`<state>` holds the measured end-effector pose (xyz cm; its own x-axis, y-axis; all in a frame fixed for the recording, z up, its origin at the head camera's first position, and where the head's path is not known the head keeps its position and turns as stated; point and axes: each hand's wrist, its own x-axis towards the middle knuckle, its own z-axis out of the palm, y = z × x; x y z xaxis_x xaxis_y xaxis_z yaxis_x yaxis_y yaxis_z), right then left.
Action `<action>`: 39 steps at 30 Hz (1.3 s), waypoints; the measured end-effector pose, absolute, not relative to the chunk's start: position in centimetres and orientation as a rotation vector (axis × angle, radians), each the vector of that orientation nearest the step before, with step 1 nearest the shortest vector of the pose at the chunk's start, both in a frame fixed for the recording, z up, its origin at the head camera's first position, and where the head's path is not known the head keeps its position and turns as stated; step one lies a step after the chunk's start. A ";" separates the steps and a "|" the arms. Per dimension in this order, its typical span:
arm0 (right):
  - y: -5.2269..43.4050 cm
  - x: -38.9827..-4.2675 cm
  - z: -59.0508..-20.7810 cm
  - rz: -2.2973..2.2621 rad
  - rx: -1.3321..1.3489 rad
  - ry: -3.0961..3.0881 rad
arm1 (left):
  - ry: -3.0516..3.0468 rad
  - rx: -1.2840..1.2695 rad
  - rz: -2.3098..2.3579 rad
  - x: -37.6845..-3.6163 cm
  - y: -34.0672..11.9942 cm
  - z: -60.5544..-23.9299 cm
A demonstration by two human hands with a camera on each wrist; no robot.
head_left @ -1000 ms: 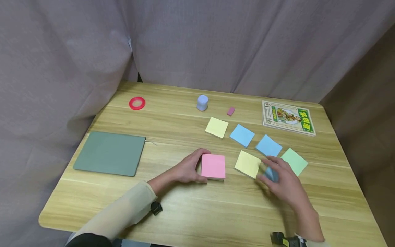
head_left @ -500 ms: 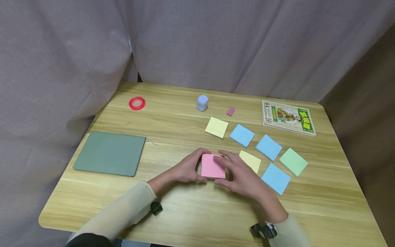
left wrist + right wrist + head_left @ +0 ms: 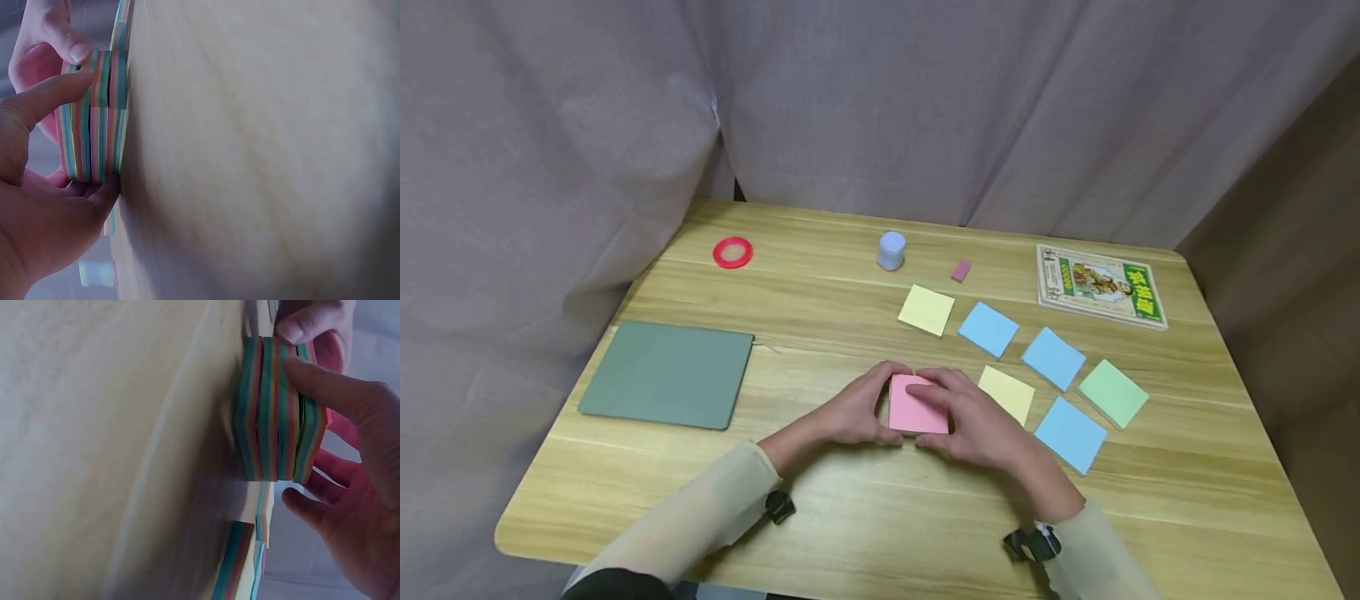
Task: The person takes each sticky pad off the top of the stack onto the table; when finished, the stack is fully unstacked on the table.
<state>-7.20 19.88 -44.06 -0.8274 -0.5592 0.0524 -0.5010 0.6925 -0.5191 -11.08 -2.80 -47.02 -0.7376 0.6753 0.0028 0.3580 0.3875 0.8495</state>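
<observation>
Here, fingers [image 3: 57,91] clasp a squarish, stripe-edged paper stack [image 3: 913,418].

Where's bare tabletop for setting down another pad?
The wooden table is bare between the black wrist cameras, between the flat red ring and the pale lavender cylinder, and right of the light green square paper pad. It's crowded beside and beyond the right hand, where two yellow square pads and three blue square pads sit close together.
</observation>
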 end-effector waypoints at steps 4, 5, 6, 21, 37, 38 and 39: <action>20.6 -7.5 -42.9 -0.828 -0.813 2.768 | 2.310 0.890 1.286 -11.0 -2.9 -47.0; 21.0 -7.7 -42.6 -0.842 -0.796 2.763 | 2.312 0.892 1.289 -11.0 -2.9 -47.0; 21.3 -7.9 -42.3 -0.864 -0.776 2.755 | 2.314 0.893 1.288 -11.0 -2.9 -47.0; 28.5 -19.5 -44.2 -1.274 0.084 3.033 | 2.311 0.907 1.296 -11.0 -3.0 -47.1; 27.9 -23.8 -46.5 -1.146 0.503 3.051 | 2.311 0.912 1.266 -11.1 -2.8 -47.2; 27.8 -23.9 -46.5 -1.125 0.495 3.056 | 2.309 0.911 1.268 -11.1 -2.9 -47.2; 27.7 -24.0 -46.5 -1.109 0.486 3.059 | 2.309 0.908 1.269 -11.1 -2.9 -47.2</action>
<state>-23.97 27.71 -46.53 -0.9456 0.3231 0.0380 0.2237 0.7305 -0.6453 -11.07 -2.88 -47.21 -0.7320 0.6814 -0.0002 0.3648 0.3922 0.8444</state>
